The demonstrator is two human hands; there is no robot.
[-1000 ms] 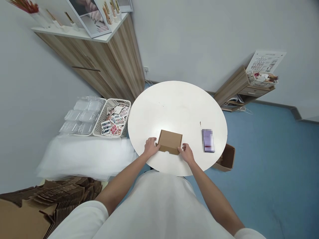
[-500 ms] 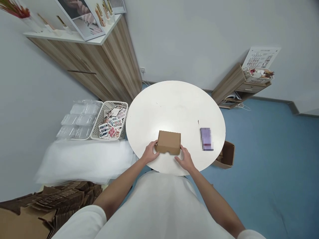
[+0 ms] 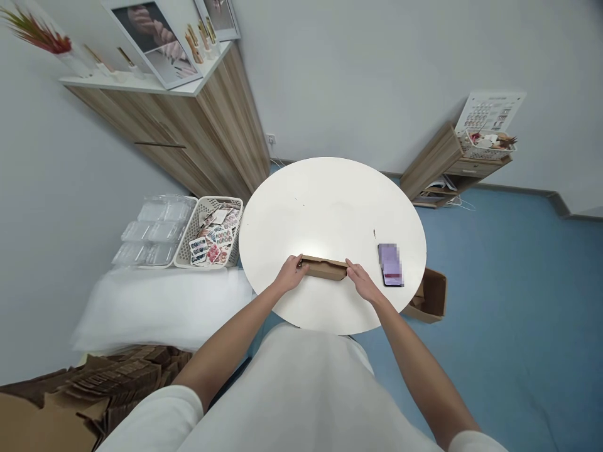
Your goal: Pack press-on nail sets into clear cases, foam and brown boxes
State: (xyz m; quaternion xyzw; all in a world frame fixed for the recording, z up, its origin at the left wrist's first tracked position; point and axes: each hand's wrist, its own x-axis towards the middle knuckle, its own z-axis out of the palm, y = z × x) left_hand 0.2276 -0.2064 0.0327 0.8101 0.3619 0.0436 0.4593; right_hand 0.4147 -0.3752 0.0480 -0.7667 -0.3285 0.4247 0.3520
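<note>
1. Cardboard box (image 3: 324,269), small and brown, sits near the front edge of the round white table (image 3: 330,201), seen edge-on as a thin strip, tilted away from the camera.
2. Left hand (image 3: 293,274) grips the box's left end, fingers curled around it.
3. Right hand (image 3: 362,280) holds the box's right end, fingers closed narrowly on that edge.
4. Just beside the right hand, a purple phone (image 3: 391,264) lies flat on the table, apart from the box.
5. Left of the table, a white basket (image 3: 210,233) holds small colourful packets, with clear plastic trays (image 3: 153,226) beside it.
6. Flattened cardboard (image 3: 94,383) is stacked at lower left, and an open carton (image 3: 429,295) sits on the blue floor beyond the table's right edge.
</note>
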